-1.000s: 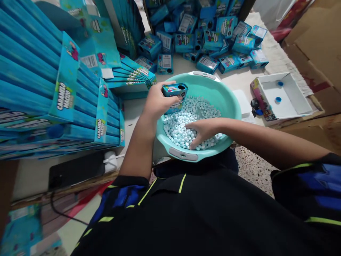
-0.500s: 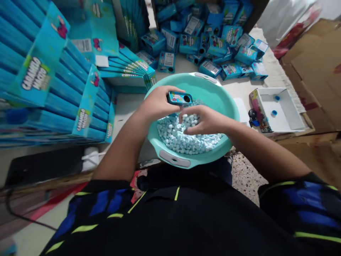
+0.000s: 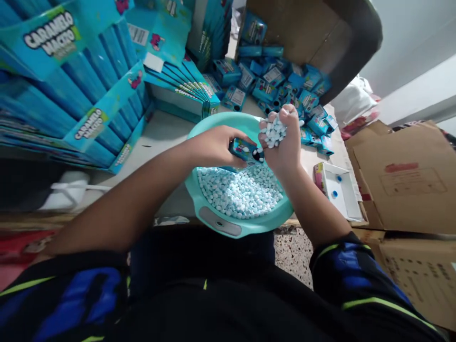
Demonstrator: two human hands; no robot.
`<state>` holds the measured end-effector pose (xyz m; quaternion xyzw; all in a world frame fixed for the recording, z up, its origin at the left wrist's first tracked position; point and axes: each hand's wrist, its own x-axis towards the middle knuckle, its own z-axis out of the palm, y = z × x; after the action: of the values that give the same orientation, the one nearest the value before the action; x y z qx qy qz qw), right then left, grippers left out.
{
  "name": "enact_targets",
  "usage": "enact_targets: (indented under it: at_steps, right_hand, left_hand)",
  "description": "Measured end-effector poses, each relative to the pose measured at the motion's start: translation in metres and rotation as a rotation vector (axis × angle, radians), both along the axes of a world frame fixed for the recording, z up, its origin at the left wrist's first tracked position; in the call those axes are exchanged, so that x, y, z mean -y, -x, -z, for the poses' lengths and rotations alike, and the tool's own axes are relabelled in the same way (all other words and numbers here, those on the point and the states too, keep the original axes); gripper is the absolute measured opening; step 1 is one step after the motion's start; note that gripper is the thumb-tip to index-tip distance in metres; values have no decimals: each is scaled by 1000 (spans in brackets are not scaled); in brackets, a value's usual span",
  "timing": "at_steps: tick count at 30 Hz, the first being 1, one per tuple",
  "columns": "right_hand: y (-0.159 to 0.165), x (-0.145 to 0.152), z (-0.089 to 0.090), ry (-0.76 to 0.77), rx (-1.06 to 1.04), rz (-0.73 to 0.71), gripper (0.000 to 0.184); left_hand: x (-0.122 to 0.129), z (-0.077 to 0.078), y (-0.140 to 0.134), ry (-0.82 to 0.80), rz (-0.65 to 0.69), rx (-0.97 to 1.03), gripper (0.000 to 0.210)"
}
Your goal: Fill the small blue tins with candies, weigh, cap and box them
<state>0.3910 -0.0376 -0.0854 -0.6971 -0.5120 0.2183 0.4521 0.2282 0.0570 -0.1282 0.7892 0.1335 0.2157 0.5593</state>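
Note:
My left hand (image 3: 217, 146) grips a small blue candy box (image 3: 242, 148) over the teal basin (image 3: 199, 209). A round dark hole shows at the box's right end, with a few white candies at it. Just right of that hole, my right hand (image 3: 287, 142) is raised, palm up, its fingers curled round a heap of small candies (image 3: 275, 132). Below both hands, pale blue and white candies (image 3: 242, 190) cover the bottom of the basin, which has a grey handle (image 3: 219, 222) at its front.
Stacked blue display cartons (image 3: 81, 95) stand at the left. Many small blue boxes (image 3: 265, 88) spill from a brown carton (image 3: 302, 38) behind the basin. A white tray (image 3: 342, 190) holding two blue caps lies at the right, beside cardboard boxes (image 3: 409, 175).
My right hand has risen out of the basin with a handful of candies and turned palm up beside the box. The box now has candies at its hole. The camera view has shifted.

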Motion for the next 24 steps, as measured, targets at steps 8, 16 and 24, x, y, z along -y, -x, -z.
enact_targets:
  at_steps: [8,16,24]
  right_hand:
    - [-6,4,11,-120,-232,-16,52]
    - [23,-12,14,-358,-835,96,45]
    - [2,-11,19,-307,-694,85,54]
  left_hand:
    - [4,-12,2,99,-19,-115,50]
    - [4,-20,5,-99,-1,-225,46]
    - [7,-16,4,-42,-70,-174,54]
